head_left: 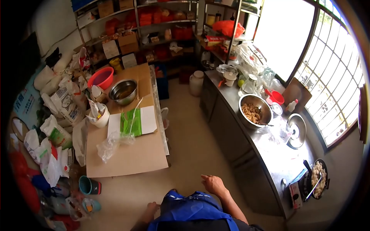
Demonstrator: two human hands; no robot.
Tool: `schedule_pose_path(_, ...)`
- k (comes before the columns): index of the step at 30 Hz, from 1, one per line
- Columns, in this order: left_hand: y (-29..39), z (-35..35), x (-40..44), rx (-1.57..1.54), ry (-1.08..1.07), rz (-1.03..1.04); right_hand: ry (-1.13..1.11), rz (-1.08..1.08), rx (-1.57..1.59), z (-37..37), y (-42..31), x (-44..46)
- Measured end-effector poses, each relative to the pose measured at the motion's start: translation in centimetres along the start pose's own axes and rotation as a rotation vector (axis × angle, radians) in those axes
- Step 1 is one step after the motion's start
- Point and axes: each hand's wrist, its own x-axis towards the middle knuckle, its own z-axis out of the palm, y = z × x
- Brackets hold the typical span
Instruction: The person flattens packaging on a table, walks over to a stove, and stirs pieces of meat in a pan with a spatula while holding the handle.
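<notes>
My right hand (214, 185) hangs in front of my body over the floor, to the right of the blue apron (192, 208). Its index finger points out to the left, and I see nothing held in it. My left hand (153, 208) is low beside the apron's left edge, dim and small, so its fingers are hard to make out. Neither hand touches a table. Nearest to them is the cardboard-covered table (127, 163), bearing a green plastic packet (131, 122), a crumpled clear bag (111, 146) and a steel bowl (123, 92).
Along the right runs a steel counter (266, 150) with a bowl of brown food pieces (251, 113), a lid (296, 131) and a pan of pale pieces (318, 179) on a stove. Bags and a teal basket (88, 185) line the left. Shelves (165, 23) stand behind.
</notes>
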Motion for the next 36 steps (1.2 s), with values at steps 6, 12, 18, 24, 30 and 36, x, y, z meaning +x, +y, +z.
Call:
schedule_pose_path(6,-0.8,-0.2,-2.1,0.212,-0.127,0.183,-0.002,0.045,0.031,0.7,1.1,-0.5)
schedule_pose_path(12,-2.2,-0.3,-2.2,-0.01,-0.045,0.254,0.003,0.095,0.038,0.5,1.4,-1.0)
schedule_pose_path(18,-1.6,0.1,-1.3,0.953,0.104,0.606,0.015,0.13,0.025,0.0,2.0,-1.2)
schedule_pose_path(24,-1.0,0.0,-2.5,1.216,0.207,0.895,0.008,0.133,0.041,1.0,2.2,-1.5)
schedule_pose_path(30,1.4,1.0,-3.1,0.421,0.036,0.246,-0.016,0.155,0.025,-0.1,1.2,-1.9)
schedule_pose_path(36,-0.1,1.5,-2.7,-0.032,0.122,0.082,-0.021,0.112,0.007,1.3,2.0,-0.8)
